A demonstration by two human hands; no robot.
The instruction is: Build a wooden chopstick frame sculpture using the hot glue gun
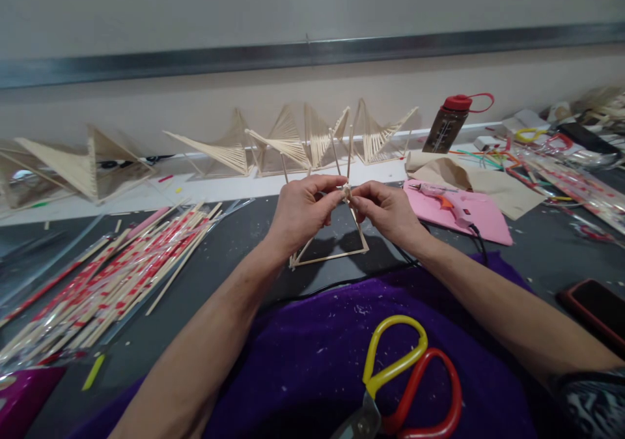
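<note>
scissors (pixel 398 368) with smooth yellow and red loop handles lie on crumb-specked purple cloth (pixel 303 354), blades cut off by the bottom edge. beyond, on the dark worktop (pixel 234 240), stands a thin wooden stick frame (pixel 336 256), partly hidden by the left hand (pixel 305 208). it and the right hand (pixel 388 211) pinch the frame's upper part, fingers narrow; the exact piece between the fingertips is hard to make out. farther back, fan-shaped stick models (pixel 283 144) line the wall (pixel 146 9).
</note>
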